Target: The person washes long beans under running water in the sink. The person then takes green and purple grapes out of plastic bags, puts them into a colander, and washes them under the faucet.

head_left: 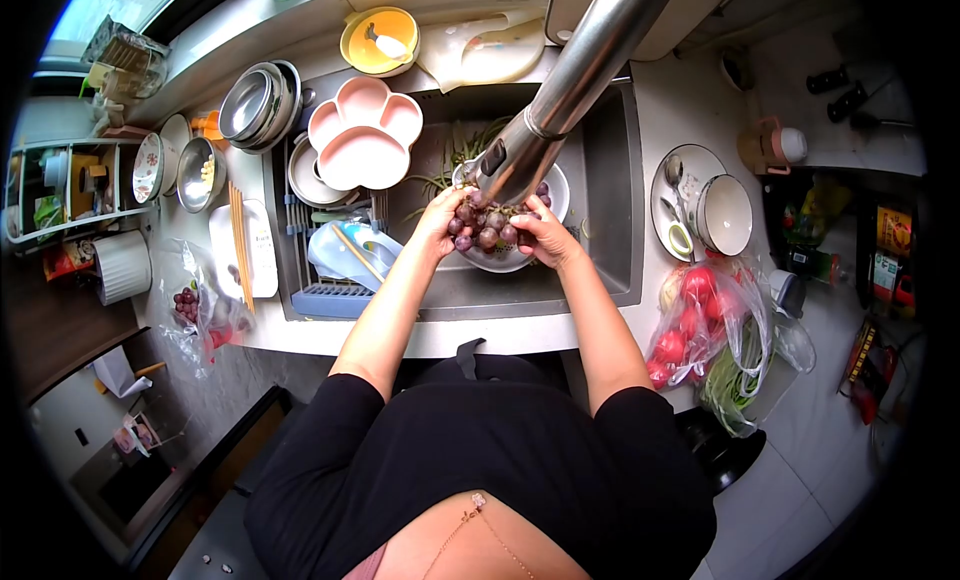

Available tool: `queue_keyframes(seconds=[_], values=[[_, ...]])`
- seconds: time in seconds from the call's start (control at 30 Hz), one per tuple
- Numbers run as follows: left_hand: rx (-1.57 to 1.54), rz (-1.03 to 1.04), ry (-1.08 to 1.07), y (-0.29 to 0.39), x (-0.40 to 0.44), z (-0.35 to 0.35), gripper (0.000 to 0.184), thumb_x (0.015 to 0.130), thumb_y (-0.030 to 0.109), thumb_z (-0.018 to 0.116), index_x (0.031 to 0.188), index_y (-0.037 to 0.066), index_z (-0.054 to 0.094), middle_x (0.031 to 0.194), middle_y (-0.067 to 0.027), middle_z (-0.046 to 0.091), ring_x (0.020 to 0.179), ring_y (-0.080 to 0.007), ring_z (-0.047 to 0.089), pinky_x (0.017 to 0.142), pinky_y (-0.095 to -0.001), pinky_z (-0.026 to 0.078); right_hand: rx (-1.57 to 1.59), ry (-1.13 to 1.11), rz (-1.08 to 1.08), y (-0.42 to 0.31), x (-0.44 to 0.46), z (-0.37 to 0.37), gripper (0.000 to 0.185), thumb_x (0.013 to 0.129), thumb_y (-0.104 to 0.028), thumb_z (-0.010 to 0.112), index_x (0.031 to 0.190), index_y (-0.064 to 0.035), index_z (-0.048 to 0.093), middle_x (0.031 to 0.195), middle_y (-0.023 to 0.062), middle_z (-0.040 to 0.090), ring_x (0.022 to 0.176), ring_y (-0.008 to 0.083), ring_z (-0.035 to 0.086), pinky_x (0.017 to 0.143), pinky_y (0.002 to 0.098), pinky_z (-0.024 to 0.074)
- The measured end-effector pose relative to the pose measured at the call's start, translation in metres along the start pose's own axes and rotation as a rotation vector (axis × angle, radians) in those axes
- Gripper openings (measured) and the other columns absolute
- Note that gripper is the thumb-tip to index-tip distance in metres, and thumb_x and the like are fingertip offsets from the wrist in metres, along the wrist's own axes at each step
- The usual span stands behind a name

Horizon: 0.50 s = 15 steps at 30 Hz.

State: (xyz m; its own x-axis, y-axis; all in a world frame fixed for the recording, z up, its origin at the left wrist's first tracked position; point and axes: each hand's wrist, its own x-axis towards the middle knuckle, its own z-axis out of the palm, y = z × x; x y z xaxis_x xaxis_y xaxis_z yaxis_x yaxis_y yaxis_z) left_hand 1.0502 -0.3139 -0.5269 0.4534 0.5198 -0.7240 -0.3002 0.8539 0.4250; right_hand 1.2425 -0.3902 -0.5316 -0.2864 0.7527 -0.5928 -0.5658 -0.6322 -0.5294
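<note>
Both of my hands are around a bunch of dark purple grapes (488,223) over a white colander (560,195) in the steel sink (612,170). My left hand (440,220) has its fingers closed at the left side of the bunch. On the right side, my right hand (550,236) grips the grapes between thumb and fingers. The metal faucet (545,110) passes over the bunch and hides its upper part and some fingertips. Green stems (436,183) lie in the sink behind my left hand.
A pink paw-shaped dish (365,135) and a blue rack (335,302) are at the sink's left. Stacked metal bowls (250,105) stand farther left. White bowls (725,216) and bagged red produce (690,325) are on the right. A yellow bowl (380,40) sits behind.
</note>
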Motion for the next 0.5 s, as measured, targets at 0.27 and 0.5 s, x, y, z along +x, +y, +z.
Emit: queue_keyframes(seconds=[0.27, 0.5], values=[[0.33, 0.057, 0.078, -0.012, 0.005, -0.005, 0.011, 0.087, 0.016, 0.05, 0.092, 0.008, 0.056, 0.071, 0.0017, 0.053, 0.049, -0.0051, 0.044, 0.044, -0.0173, 0.037, -0.977, 0.596, -0.671, 0.05, 0.042, -0.018, 0.042, 0.065, 0.0, 0.062, 0.104, -0.0114, 0.054, 0.112, 0.0103, 0.049, 0.093, 0.0251, 0.054, 0.082, 0.0351, 0.0453], [0.408, 0.088, 0.069, -0.011, -0.018, 0.01, 0.01, 0.085, 0.011, 0.053, 0.093, 0.005, 0.056, 0.072, 0.0001, 0.053, 0.055, -0.0065, 0.047, 0.047, -0.0187, 0.038, -0.982, 0.731, -0.193, 0.043, 0.032, 0.004, 0.057, 0.065, 0.001, 0.062, 0.117, -0.0157, 0.044, 0.123, 0.0131, 0.043, 0.114, 0.0351, 0.042, 0.096, 0.0404, 0.0349]])
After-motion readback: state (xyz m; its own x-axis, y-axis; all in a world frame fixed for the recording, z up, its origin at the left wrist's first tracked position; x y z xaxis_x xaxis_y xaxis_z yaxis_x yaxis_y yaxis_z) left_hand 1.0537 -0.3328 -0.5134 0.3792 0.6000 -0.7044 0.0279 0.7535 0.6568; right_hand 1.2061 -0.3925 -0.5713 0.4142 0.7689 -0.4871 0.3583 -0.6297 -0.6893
